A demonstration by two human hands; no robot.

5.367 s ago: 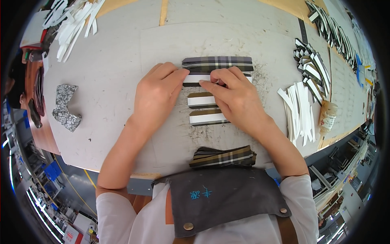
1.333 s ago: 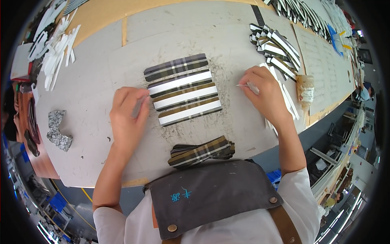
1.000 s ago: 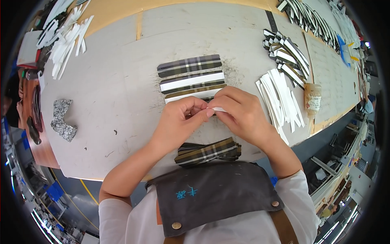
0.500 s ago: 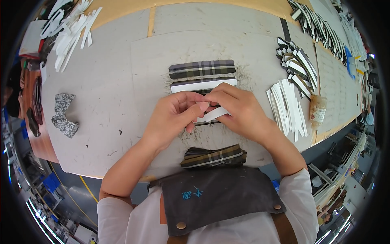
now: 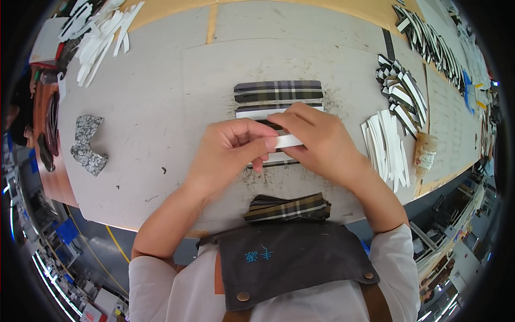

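Between my two hands, a short white strip [image 5: 288, 141] spans from fingertip to fingertip. My left hand [image 5: 228, 153] pinches its left end between thumb and forefinger. Its other end runs into the closed fingers of my right hand [image 5: 327, 144]. Below them, plaid fabric strips [image 5: 279, 92] lie side by side across the table; white strips [image 5: 251, 115] lie along some of them, partly hidden by my hands. Close to my apron sits a small pile of brown and dark plaid strips [image 5: 289, 208].
To the right are a fan of white strips [image 5: 382, 145], a brownish bottle [image 5: 425, 154] and a heap of plaid-and-white strips [image 5: 401, 94]. A grey floral fabric piece [image 5: 87, 146] lies at left. More white strips [image 5: 102, 45] are at the far left, on the grey worktable [image 5: 145, 112].
The white strip was slanting from my right hand; now it is nearly level, with my left thumb and forefinger on its end. The view has shifted slightly.
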